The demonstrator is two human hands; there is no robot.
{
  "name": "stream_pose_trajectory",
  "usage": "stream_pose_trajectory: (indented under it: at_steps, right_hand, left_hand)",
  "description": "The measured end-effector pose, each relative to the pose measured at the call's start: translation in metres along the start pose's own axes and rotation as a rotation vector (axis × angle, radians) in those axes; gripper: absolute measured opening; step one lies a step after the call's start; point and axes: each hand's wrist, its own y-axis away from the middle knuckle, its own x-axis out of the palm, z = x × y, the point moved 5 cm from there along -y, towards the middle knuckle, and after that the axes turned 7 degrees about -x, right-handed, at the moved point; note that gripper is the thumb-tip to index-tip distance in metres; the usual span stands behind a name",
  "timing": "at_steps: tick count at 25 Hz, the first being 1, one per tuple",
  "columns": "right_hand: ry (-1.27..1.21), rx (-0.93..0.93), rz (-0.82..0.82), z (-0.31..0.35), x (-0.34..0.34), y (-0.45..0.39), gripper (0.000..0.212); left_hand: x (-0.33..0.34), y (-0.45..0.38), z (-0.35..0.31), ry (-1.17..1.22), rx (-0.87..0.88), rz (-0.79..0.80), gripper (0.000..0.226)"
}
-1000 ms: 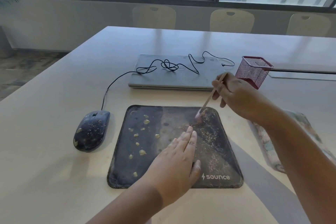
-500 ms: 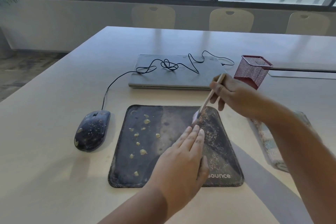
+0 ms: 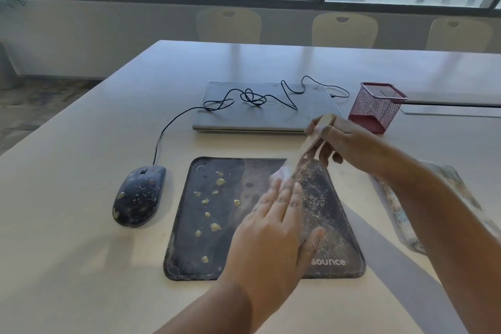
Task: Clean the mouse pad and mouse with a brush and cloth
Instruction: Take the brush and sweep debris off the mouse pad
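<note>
Brush (image 3: 309, 148), slim pale wood, sits pinched in your right hand (image 3: 343, 141), its blurred white bristles touching the far part of the mouse pad (image 3: 217, 225). Your left hand (image 3: 273, 236) presses flat, fingers straight, on that dark, crumb-speckled, round-cornered mat. Beside it lies the oval, soiled mouse (image 3: 139, 195).

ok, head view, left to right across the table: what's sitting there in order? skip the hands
Wired mouse → mouse pad → red mesh pen holder → patterned cloth at the right edge. The closed laptop lies behind the pad and spans the same stretch, so it is left out.
</note>
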Motion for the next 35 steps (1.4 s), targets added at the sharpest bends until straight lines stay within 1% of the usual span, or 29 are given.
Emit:
stream_pose_trajectory:
  at_steps: [1, 2, 4, 6, 7, 9, 10, 12, 14, 16, 17, 19, 21, 22, 23, 25, 26, 27, 29, 32, 34, 35]
  right_hand:
    - [0.000, 0.005, 0.005, -0.002, 0.004, 0.000, 0.024]
    - [0.052, 0.021, -0.006, -0.005, 0.004, -0.001, 0.023]
    - [0.252, 0.076, -0.066, -0.013, -0.007, -0.002, 0.019]
    - [0.452, 0.100, -0.148, -0.015, -0.024, 0.000, 0.021]
    - [0.497, 0.084, -0.199, -0.014, -0.031, 0.002, 0.021]
    - [0.486, 0.005, -0.288, -0.008, -0.033, 0.003, 0.022]
    - [0.432, -0.048, -0.299, -0.004, -0.028, 0.003, 0.019]
    - [0.281, -0.127, -0.232, -0.002, -0.006, 0.001, 0.012]
    - [0.189, -0.139, -0.157, -0.003, 0.009, 0.001, 0.015]
    - [0.277, -0.085, -0.153, -0.009, 0.005, 0.000, 0.011]
    - [0.382, -0.039, -0.173, -0.012, -0.004, 0.000, 0.016]
    - [0.579, 0.052, -0.246, -0.016, -0.025, 0.002, 0.024]
    - [0.662, 0.078, -0.326, -0.016, -0.040, 0.003, 0.025]
    - [0.629, 0.062, -0.346, -0.015, -0.042, 0.003, 0.023]
    - [0.519, 0.027, -0.353, -0.013, -0.041, 0.002, 0.021]
    - [0.271, -0.035, -0.314, -0.011, -0.031, -0.002, 0.015]
    - [0.235, -0.048, -0.275, -0.012, -0.024, -0.003, 0.011]
    - [0.255, -0.049, -0.235, -0.014, -0.020, -0.003, 0.009]
    - [0.358, -0.008, -0.209, -0.018, -0.021, -0.002, 0.010]
    - [0.632, 0.118, -0.255, -0.017, -0.038, 0.003, 0.022]
    - [0.765, 0.151, -0.299, -0.012, -0.047, 0.008, 0.020]
    - [0.783, 0.137, -0.320, -0.009, -0.048, 0.009, 0.018]
  left_hand:
    - [-0.004, -0.001, 0.003, 0.008, -0.054, -0.021, 0.067]
    - [-0.006, -0.003, 0.006, -0.028, -0.097, -0.015, 0.069]
    - [-0.002, -0.007, 0.011, -0.088, -0.099, -0.045, 0.076]
    - [0.011, -0.009, 0.016, -0.126, -0.083, 0.058, 0.075]
    - [0.012, -0.010, 0.019, -0.147, -0.073, 0.061, 0.072]
    - [0.010, -0.016, 0.027, -0.139, -0.089, 0.030, 0.069]
    - [0.007, -0.021, 0.031, -0.139, -0.107, 0.022, 0.068]
    - [0.006, -0.035, 0.038, -0.160, -0.154, 0.066, 0.067]
    - [0.007, -0.052, 0.041, -0.180, -0.180, 0.178, 0.064]
    - [0.009, -0.066, 0.038, -0.161, -0.169, 0.254, 0.061]
    - [0.010, -0.071, 0.036, -0.148, -0.161, 0.271, 0.060]
    - [0.015, -0.075, 0.032, -0.130, -0.150, 0.283, 0.059]
    - [0.022, -0.075, 0.030, -0.142, -0.130, 0.289, 0.057]
    - [0.025, -0.074, 0.030, -0.147, -0.124, 0.292, 0.057]
    - [0.028, -0.073, 0.032, -0.149, -0.123, 0.294, 0.056]
    - [0.031, -0.072, 0.036, -0.149, -0.123, 0.309, 0.054]
    - [0.033, -0.072, 0.037, -0.146, -0.124, 0.317, 0.054]
    - [0.034, -0.072, 0.038, -0.141, -0.123, 0.319, 0.053]
    - [0.035, -0.073, 0.038, -0.131, -0.117, 0.314, 0.052]
    - [0.036, -0.073, 0.038, -0.118, -0.115, 0.301, 0.052]
    - [0.036, -0.073, 0.038, -0.111, -0.113, 0.299, 0.052]
    - [0.036, -0.072, 0.037, -0.112, -0.111, 0.296, 0.052]
